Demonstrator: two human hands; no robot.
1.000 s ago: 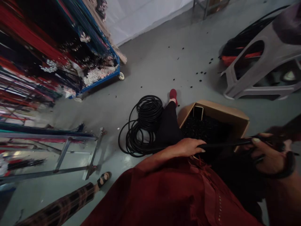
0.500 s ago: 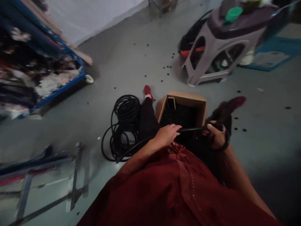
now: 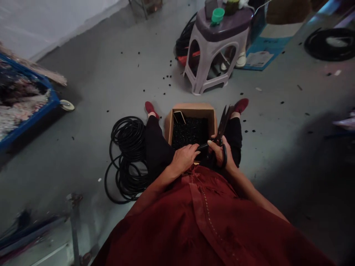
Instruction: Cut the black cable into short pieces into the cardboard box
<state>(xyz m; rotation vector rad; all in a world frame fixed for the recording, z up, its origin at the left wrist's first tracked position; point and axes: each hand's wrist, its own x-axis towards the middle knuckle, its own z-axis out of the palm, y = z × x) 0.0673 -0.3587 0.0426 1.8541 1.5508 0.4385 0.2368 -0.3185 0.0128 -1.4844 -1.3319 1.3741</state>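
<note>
My left hand [image 3: 184, 158] is closed round a black hose [image 3: 203, 147], of which a short ridged-looking length shows between my two hands. In my right hand [image 3: 225, 155] are black-handled scissors [image 3: 222, 123], their blades parted and pointing away from me. The right thumb and a finger also touch the hose's other end. Below and beyond my hands, between my legs, stands a cardboard box [image 3: 194, 106] full of small black pieces [image 3: 188, 131], with a dark, light-edged rectangular object [image 3: 179, 117] at its far left corner.
Coiled black hose [image 3: 129, 135] lies left of my leg. A stool [image 3: 219, 31] holding a green cup [image 3: 217, 15] stands beyond the box, near a blue carton [image 3: 260, 51]. A wheeled blue cart [image 3: 52, 98] is at left. Small black bits dot the floor.
My hands have come closer together, leaving less hose between them. The scissors now point forward with their blades in plain sight. The view has swung right.
</note>
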